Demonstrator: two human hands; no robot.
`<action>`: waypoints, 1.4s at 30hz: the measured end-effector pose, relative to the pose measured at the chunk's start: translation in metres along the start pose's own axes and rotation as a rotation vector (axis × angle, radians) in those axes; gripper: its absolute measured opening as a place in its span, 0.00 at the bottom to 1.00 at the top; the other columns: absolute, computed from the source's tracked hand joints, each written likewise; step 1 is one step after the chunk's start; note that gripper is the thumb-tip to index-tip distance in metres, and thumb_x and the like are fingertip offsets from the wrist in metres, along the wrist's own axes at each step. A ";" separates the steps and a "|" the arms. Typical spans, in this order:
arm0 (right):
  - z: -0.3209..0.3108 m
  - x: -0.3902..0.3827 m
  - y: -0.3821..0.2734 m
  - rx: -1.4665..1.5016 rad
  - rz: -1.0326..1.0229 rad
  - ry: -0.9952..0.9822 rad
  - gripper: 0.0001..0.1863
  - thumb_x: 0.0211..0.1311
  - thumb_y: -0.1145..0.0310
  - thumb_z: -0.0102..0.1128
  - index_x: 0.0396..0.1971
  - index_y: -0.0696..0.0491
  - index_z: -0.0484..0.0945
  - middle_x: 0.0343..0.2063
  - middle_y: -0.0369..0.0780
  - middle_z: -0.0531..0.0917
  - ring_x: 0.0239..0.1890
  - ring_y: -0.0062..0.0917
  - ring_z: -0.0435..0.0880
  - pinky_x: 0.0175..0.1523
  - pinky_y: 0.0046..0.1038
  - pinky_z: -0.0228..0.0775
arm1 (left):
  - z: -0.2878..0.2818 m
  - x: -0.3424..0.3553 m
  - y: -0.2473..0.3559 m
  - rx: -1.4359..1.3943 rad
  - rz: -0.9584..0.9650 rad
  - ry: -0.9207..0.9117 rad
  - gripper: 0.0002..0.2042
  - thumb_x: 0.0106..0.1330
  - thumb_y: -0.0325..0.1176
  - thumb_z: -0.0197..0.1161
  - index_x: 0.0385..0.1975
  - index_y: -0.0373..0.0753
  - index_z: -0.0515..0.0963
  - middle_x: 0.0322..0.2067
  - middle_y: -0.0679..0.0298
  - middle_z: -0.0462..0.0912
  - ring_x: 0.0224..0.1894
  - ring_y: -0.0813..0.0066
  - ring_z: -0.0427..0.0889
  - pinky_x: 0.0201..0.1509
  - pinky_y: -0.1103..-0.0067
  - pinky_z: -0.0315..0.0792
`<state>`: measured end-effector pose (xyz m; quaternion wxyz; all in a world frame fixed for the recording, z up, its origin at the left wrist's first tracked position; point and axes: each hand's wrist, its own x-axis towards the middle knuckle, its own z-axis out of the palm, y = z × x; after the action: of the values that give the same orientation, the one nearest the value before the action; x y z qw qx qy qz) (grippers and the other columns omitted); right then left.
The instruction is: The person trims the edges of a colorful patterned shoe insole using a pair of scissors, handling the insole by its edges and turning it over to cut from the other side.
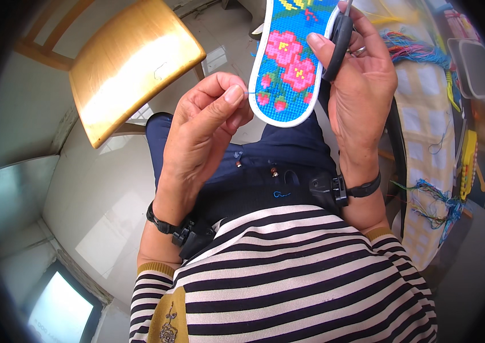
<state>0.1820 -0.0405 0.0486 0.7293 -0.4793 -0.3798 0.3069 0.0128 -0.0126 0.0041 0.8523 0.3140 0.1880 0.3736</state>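
An embroidered insole (pixel 285 68), blue with pink flowers and a white rim, hangs at the top centre with its rounded end toward me. My right hand (pixel 362 74) grips its right edge, thumb on the stitched face. Black-handled scissors (pixel 340 48) are in that same hand, lying along the insole's edge with a bit of metal showing at the top. My left hand (pixel 214 111) pinches a short blue thread (pixel 250 92) between thumb and forefinger, right beside the insole's left rim. Whether the thread joins the insole there is too small to tell.
At the left stands a wooden chair (pixel 134 57) with a thread scrap on its seat. On my right, a table with a checked cloth (pixel 420 114) bears bundles of coloured thread (pixel 414 48), a yellow tool (pixel 469 166) and a clear box (pixel 477 68). A blue thread curl (pixel 281 194) lies at my waist.
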 end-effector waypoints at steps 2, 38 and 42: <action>0.003 -0.001 -0.002 -0.016 -0.008 0.023 0.28 0.49 0.90 0.58 0.54 0.66 0.65 0.37 0.41 0.79 0.39 0.21 0.81 0.45 0.20 0.74 | -0.001 0.000 -0.001 -0.009 0.005 0.000 0.07 0.66 0.32 0.57 0.31 0.35 0.74 0.22 0.72 0.69 0.23 0.86 0.63 0.33 0.86 0.59; -0.014 -0.016 -0.016 -0.285 0.153 -0.179 0.28 0.50 0.89 0.59 0.54 0.66 0.66 0.40 0.41 0.77 0.40 0.19 0.78 0.47 0.20 0.75 | -0.015 0.008 0.039 0.338 -0.079 0.045 0.10 0.58 0.31 0.66 0.35 0.34 0.79 0.28 0.68 0.81 0.30 0.85 0.78 0.37 0.89 0.70; 0.002 -0.011 -0.016 -0.019 0.257 -0.217 0.27 0.49 0.88 0.61 0.53 0.66 0.68 0.38 0.41 0.79 0.39 0.19 0.80 0.44 0.18 0.75 | -0.010 0.010 0.041 0.347 -0.128 -0.034 0.10 0.57 0.32 0.66 0.37 0.36 0.79 0.32 0.65 0.83 0.33 0.82 0.79 0.44 0.86 0.69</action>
<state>0.1754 -0.0544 0.0613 0.6343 -0.4947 -0.3947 0.4441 -0.0079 0.0201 0.0234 0.8105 0.4498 0.2548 0.2755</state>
